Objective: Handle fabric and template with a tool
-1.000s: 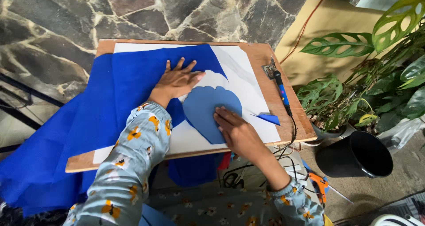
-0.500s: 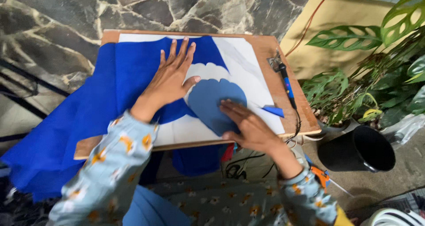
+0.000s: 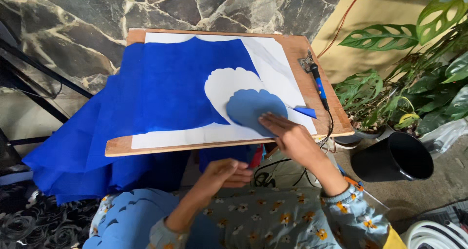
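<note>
A darker blue scalloped cut-out (image 3: 253,108) lies on white paper (image 3: 273,59), partly over the scalloped hole in the bright blue fabric (image 3: 180,83). My right hand (image 3: 288,133) presses on the cut-out's near right edge, fingers on top of it. My left hand (image 3: 228,173) is off the board, hanging below its front edge over my lap, fingers curled with nothing visible in them. The fabric covers the left of the wooden board (image 3: 298,49) and drapes off its left side.
A blue-handled corded tool (image 3: 317,82) lies along the board's right edge, with a small blue scrap (image 3: 306,111) beside it. A stack of light blue scalloped pieces (image 3: 129,219) rests on my lap. A black bucket (image 3: 394,157) and leafy plants (image 3: 419,78) stand to the right.
My left hand has lifted off the blue fabric and dropped below the board's front edge. My right hand has slid the scalloped cut-out slightly right, out of the hole.
</note>
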